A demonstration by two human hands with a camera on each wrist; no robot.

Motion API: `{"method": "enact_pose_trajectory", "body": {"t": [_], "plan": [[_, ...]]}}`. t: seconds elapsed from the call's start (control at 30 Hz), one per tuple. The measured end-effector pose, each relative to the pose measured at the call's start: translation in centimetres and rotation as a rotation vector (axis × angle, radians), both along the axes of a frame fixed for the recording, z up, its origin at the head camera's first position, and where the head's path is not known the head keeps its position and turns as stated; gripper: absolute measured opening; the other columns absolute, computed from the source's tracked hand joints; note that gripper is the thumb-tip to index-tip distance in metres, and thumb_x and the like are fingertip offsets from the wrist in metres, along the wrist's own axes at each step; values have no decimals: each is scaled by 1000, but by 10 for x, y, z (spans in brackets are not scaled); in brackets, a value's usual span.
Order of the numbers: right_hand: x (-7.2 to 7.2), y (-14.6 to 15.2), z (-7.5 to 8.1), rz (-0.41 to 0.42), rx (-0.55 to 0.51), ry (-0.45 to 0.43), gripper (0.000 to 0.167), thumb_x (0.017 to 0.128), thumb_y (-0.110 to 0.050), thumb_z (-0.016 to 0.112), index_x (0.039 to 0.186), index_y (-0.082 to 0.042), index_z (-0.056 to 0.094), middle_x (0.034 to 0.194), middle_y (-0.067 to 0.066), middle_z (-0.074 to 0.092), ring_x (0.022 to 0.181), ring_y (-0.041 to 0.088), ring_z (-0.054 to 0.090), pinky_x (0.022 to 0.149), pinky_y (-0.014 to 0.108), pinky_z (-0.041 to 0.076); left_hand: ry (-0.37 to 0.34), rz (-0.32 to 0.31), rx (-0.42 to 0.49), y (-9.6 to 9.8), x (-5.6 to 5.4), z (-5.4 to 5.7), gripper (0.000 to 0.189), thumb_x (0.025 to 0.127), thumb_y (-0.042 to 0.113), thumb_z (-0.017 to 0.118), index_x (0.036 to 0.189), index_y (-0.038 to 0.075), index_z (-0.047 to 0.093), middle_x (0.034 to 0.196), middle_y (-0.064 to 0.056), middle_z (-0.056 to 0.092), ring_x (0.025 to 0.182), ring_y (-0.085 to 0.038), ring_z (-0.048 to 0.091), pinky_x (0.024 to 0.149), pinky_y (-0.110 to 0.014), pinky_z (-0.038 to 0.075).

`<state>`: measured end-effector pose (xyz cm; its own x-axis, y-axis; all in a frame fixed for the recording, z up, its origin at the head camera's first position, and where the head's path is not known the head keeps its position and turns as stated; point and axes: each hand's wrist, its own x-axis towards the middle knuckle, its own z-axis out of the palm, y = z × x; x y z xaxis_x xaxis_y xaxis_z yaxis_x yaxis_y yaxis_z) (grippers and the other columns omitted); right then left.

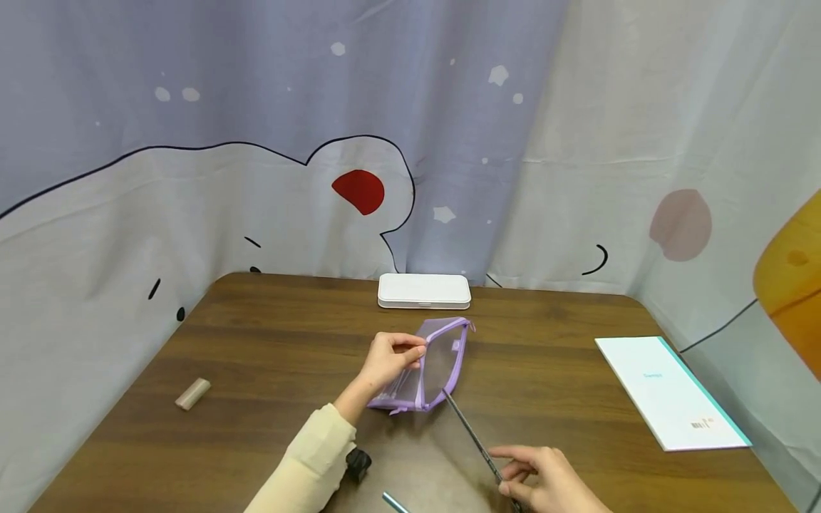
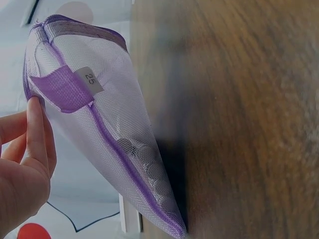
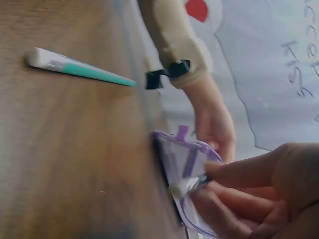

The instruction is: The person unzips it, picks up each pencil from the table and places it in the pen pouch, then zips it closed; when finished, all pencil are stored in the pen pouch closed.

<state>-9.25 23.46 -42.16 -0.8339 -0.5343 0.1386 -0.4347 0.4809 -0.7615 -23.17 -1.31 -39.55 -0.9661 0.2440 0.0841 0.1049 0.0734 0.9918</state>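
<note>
My left hand (image 1: 391, 360) pinches the rim of a purple-edged mesh zip pouch (image 1: 442, 360), holding its mouth apart. Through the mesh in the left wrist view, several small rounded things lie low inside the pouch (image 2: 114, 99), and a label reading 25 sits by its purple tab. A long, thin dark pencil (image 1: 471, 431) is held between the thumb and fingers of my right hand (image 1: 541, 477). Its far end overlaps the pouch's open edge in the head view. The pencil's near end (image 3: 183, 187) looks white in the right wrist view, slightly blurred.
A teal pencil (image 3: 89, 69) with a white end lies on the brown table (image 1: 288, 342) close to me. A small beige block (image 1: 193, 393) lies at the left, a white case (image 1: 424, 291) at the back, and a white notebook (image 1: 667, 392) at the right. A printed curtain (image 1: 256, 199) hangs behind.
</note>
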Motion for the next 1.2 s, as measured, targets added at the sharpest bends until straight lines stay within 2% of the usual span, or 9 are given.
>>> {"method": "enact_pose_trajectory", "body": {"t": [0.2, 0.3, 0.43, 0.57, 0.73, 0.93, 1.07, 1.13, 1.2], "plan": [[-9, -3, 9, -194, -230, -112, 49, 80, -15, 64, 120, 10, 48, 88, 26, 65, 65, 7, 64, 53, 31, 56, 13, -7, -7, -1, -2, -3, 20, 78, -4, 60, 95, -15, 61, 84, -27, 64, 59, -8, 57, 70, -47, 54], [-19, -5, 10, -298, -296, -166, 51, 80, -14, 64, 122, 9, 47, 94, 28, 63, 70, 12, 66, 57, 34, 56, 12, -11, 4, -1, -8, -11, 20, 78, -3, 61, 95, -14, 62, 84, -26, 65, 59, -8, 57, 68, -46, 54], [-32, -8, 9, -428, -374, -227, 50, 78, -12, 66, 122, 4, 49, 98, 25, 64, 78, 16, 67, 61, 34, 57, 14, -3, 9, 0, -15, -23, 20, 78, -1, 63, 95, -12, 64, 83, -23, 66, 59, -9, 58, 66, -41, 56], [-42, -15, 7, -514, -439, -301, 51, 75, -11, 68, 122, 0, 51, 97, 18, 66, 81, 20, 67, 64, 34, 57, 35, 16, -4, 1, -17, -26, 19, 78, 0, 63, 94, -10, 65, 82, -21, 67, 58, -8, 58, 60, -30, 57], [-51, -29, 0, -529, -503, -400, 52, 76, -7, 68, 123, 2, 48, 93, 16, 68, 83, 23, 66, 64, 35, 57, 43, 24, -6, 2, -16, -24, 18, 78, -1, 63, 94, -10, 65, 82, -21, 66, 57, -5, 56, 57, -23, 56], [-65, -50, -6, -490, -516, -447, 50, 76, -2, 64, 121, 8, 46, 85, 13, 68, 78, 22, 66, 62, 33, 57, 39, 22, 4, 2, -11, -18, 18, 78, -2, 63, 93, -11, 64, 82, -23, 66, 58, -7, 57, 61, -31, 57], [-82, -64, -9, -532, -536, -460, 45, 76, 2, 63, 118, 8, 48, 83, 15, 68, 71, 20, 65, 60, 33, 57, 42, 23, -1, 3, -11, -20, 19, 78, -1, 63, 94, -11, 64, 83, -25, 66, 58, -8, 58, 64, -39, 57], [-90, -70, -11, -560, -550, -453, 42, 76, 3, 62, 116, 8, 49, 83, 17, 67, 68, 19, 65, 58, 31, 57, 49, 19, -4, 4, -14, -27, 20, 78, 1, 63, 94, -10, 64, 83, -24, 66, 58, -7, 58, 64, -37, 57], [-96, -74, -14, -574, -558, -447, 41, 76, 4, 62, 115, 8, 49, 81, 17, 66, 66, 17, 64, 57, 31, 57, 49, -3, -9, 5, -13, -29, 21, 79, 1, 63, 96, -11, 63, 85, -25, 65, 58, -7, 57, 65, -38, 57]]}}
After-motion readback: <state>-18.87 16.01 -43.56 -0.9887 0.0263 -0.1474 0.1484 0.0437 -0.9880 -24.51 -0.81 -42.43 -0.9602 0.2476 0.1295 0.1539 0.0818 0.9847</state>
